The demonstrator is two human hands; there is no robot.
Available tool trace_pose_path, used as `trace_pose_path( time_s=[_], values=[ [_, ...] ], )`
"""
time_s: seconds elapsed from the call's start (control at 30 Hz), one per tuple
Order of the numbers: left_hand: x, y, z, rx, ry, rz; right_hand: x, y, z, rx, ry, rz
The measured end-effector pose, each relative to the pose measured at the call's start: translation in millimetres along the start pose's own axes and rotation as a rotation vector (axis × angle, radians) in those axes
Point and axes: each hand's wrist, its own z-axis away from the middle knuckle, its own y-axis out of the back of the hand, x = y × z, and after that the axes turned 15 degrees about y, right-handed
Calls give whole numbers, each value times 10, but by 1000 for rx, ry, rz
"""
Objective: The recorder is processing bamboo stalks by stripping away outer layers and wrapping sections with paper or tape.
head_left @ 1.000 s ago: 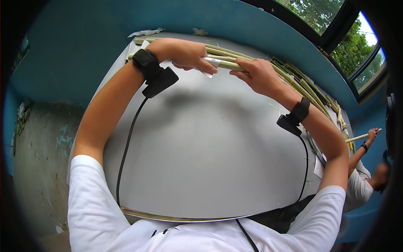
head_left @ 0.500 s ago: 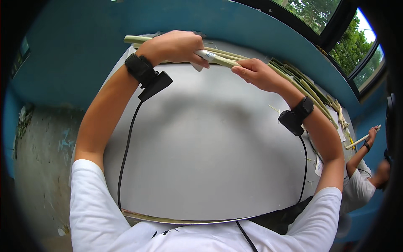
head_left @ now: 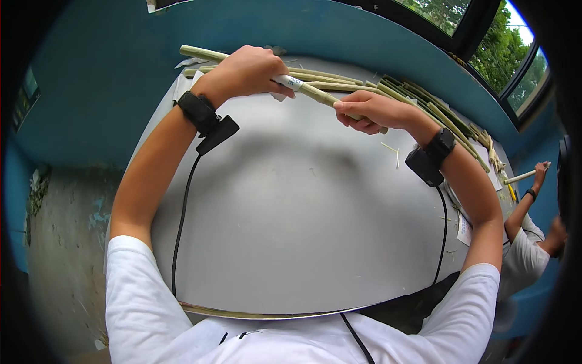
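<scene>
A long, pale green, bamboo-like stalk [head_left: 317,94] slants across the far part of the table, its left end higher than its right. My left hand [head_left: 250,70] is closed around it, over a white printed wrap [head_left: 287,81] that shows at the fingers. Farther right, my right hand [head_left: 374,110] grips the same stalk near its end, with a short tip sticking out below the fingers. Behind the hands, more pale stalks [head_left: 330,77] lie along the table's far edge.
Darker green stalks [head_left: 424,100] are piled at the grey table's [head_left: 291,224] far right, by the window wall. Thin slivers [head_left: 397,156] lie near my right wrist. A printed paper [head_left: 464,230] rests beside my right forearm. At the right, another person's hand [head_left: 539,173] holds a pale stick.
The stalk now stands apart from the others, its right end lower and nearer to me. My right hand has moved slightly toward me and wrapped more fully around it.
</scene>
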Motion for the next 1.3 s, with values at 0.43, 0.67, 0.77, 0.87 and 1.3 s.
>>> trace_pose_path(
  time_s=[0.43, 0.67, 0.77, 0.87, 1.3],
  values=[
    [209, -19, -1, -314, 204, 463, 33, -90, -35, 595, 638, 1321],
    [206, -90, -36, 424, -217, -50, -206, -116, -109, -1, 149, -8],
    [174, -61, -32, 409, -221, -140, -199, -163, -81, -21, 191, -155],
    [174, -76, -71, 432, -247, -118, -130, -222, -39, 110, 236, -204],
    [161, 56, 75, -717, 229, 350, -56, -479, -254, 267, 494, 1251]
  ],
)
